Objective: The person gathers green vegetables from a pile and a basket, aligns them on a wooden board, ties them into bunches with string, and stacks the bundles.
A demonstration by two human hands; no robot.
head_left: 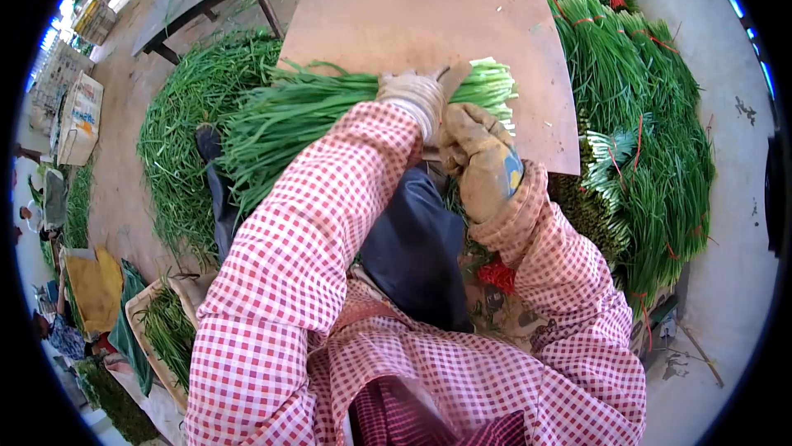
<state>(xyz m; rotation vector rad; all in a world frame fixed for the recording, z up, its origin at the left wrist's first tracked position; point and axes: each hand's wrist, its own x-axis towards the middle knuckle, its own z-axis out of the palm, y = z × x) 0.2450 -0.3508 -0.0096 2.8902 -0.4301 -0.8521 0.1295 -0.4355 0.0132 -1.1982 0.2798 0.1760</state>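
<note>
A bundle of garlic chives (309, 108) lies across the near part of the board (412, 17), leaves to the left and pale cut ends (492, 87) to the right. My left hand (415, 101), in a light glove with bands around the wrist, is closed over the bundle near its pale ends. Just below those ends, at the board's near edge, my right hand (480, 157) has its fingers curled in a soiled tan glove. Whatever it may hold is hidden. A brownish flat shape shows between both hands, too unclear to name.
Tied chive bundles (627, 75) are stacked to the right, with red ties. Loose greens (186, 132) form a heap on the left floor. Behind them stands a low table (198, 0). Red ties (497, 275) lie below my right forearm, and a crate (165, 322) holds greens.
</note>
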